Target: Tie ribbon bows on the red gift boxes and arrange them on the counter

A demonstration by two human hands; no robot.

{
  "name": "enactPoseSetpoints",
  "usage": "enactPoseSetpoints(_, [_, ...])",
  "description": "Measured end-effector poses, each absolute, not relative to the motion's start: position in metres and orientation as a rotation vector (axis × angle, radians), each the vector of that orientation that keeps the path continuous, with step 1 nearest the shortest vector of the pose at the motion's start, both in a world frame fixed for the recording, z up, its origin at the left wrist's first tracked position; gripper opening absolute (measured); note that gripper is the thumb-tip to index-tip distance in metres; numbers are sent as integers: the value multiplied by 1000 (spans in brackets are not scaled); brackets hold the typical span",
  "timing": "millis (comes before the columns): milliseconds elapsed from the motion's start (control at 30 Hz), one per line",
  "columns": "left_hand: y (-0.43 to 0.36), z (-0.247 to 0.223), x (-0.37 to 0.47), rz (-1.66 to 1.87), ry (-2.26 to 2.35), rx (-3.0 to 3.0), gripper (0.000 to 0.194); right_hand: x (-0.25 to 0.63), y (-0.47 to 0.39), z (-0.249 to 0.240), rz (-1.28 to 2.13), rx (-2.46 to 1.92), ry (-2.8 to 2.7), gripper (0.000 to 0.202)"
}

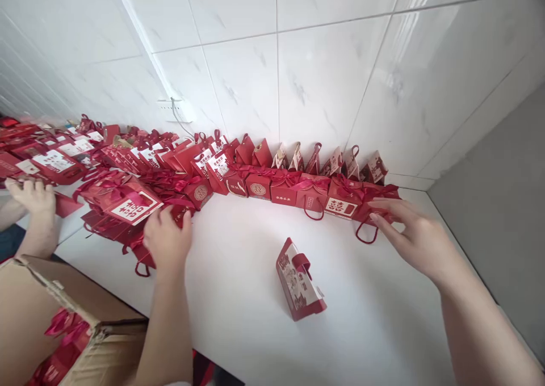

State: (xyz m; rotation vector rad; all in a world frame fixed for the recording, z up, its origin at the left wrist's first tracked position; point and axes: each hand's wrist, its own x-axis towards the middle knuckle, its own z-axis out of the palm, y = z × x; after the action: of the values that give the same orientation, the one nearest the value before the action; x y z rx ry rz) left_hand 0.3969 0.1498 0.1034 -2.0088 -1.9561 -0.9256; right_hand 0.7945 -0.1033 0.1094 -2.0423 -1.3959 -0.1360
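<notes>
On the left, my left hand (168, 238) is at the near edge of a heap of red gift boxes (114, 196), its thumb and fingers apart. A gift box with a white label (135, 208) lies on that heap beside my fingers. My right hand (413, 235) reaches to the right end of a row of red gift boxes (283, 192), fingers stretched out against the end box (366, 210); its far side is hidden. Between my hands a red and white gift box with a strap (298, 281) stands alone on the white table (238, 284).
Triangular boxes (313, 159) line the tiled wall (319, 74) behind the row. More red boxes (55, 162) fill the far left, by another person's hand (36, 201). An open cardboard carton (114, 352) holding red boxes is at lower left. A socket (175, 110) is on the wall.
</notes>
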Motion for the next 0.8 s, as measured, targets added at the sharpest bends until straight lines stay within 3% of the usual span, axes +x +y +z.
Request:
enactPoseSetpoints(67, [144, 88, 367, -744, -2167, -1837, 65, 791, -111, 120, -73, -2102, -1362, 29])
enactPoseSetpoints(167, [126, 66, 358, -573, -2069, -1918, 68, 786, -119, 132, -23, -2138, -1349, 25])
enactPoseSetpoints(433, [144, 60, 415, -519, -1411, -2676, 50, 784, -131, 141, 44, -2106, -1440, 28])
enactPoseSetpoints(567, [180, 83, 424, -811, -1432, -2525, 59, 787, -135, 143, -26, -2083, -1481, 28])
enactPoseSetpoints(700, [201, 114, 403, -1334, -1615, -1902, 91, 792, -140, 142, -133, -2102, -1471, 31])
enactPoseSetpoints(800, [220, 128, 376, -1523, -1811, -1609, 111, 795, -140, 140, -171, -2124, -1472, 31])
